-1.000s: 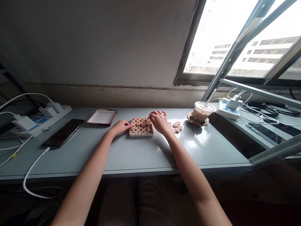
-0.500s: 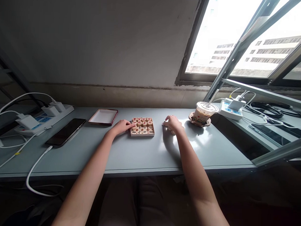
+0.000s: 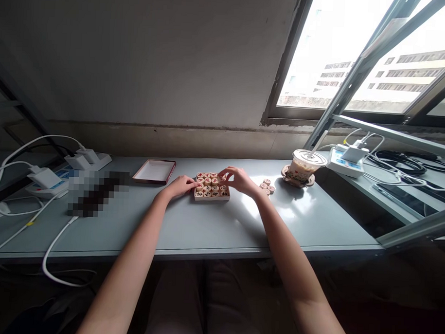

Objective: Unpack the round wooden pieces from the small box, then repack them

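Note:
An open shallow box (image 3: 212, 199) stands in the middle of the table, filled with rows of round wooden pieces (image 3: 207, 188) marked with red or black characters. My left hand (image 3: 182, 186) rests at the box's left side, its fingertips touching the edge, with its grip hard to make out. Over the right part of the box, my right hand (image 3: 238, 179) has its thumb and fingers pinched at a round piece with red marking. Several loose pieces (image 3: 267, 187) lie in a small group on the table to the right of that hand.
An empty box lid (image 3: 154, 171) lies at the back left. A lidded drink cup (image 3: 305, 166) stands in a holder at the back right. Power strips (image 3: 344, 164) and white cables are at both sides. The table (image 3: 205, 234) ends at a front edge.
My right hand has moved left from the loose pieces to the box, uncovering the group it was over. My left hand has stayed at the box's left side.

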The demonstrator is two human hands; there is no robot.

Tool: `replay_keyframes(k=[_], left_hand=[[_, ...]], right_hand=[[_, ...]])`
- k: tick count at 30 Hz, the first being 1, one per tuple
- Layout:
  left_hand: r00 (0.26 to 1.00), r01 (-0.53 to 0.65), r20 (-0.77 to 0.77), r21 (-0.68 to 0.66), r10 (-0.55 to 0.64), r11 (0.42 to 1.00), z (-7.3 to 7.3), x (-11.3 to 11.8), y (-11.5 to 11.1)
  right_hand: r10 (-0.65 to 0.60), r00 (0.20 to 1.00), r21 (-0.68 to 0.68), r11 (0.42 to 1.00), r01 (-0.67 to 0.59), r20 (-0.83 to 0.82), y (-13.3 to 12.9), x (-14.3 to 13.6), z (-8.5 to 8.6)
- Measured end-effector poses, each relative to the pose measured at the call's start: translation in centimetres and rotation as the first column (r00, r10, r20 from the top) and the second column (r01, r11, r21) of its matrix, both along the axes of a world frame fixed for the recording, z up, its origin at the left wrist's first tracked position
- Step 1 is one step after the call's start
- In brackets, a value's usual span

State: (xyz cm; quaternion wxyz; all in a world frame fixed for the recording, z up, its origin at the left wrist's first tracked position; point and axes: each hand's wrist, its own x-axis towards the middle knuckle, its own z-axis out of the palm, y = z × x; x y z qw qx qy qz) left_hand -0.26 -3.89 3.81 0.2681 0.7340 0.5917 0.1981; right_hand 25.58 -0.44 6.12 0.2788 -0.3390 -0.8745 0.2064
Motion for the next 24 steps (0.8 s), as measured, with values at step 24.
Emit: replay_keyframes(k=[24], left_hand=[[0.991, 0.097, 0.114, -0.221, -0.073, 0.97, 1.0, -0.3, -0.7]], right_hand=[[-0.243, 0.828, -0.275, 0.864, 0.421, 0.506, 0.2, 7.0, 2.3]])
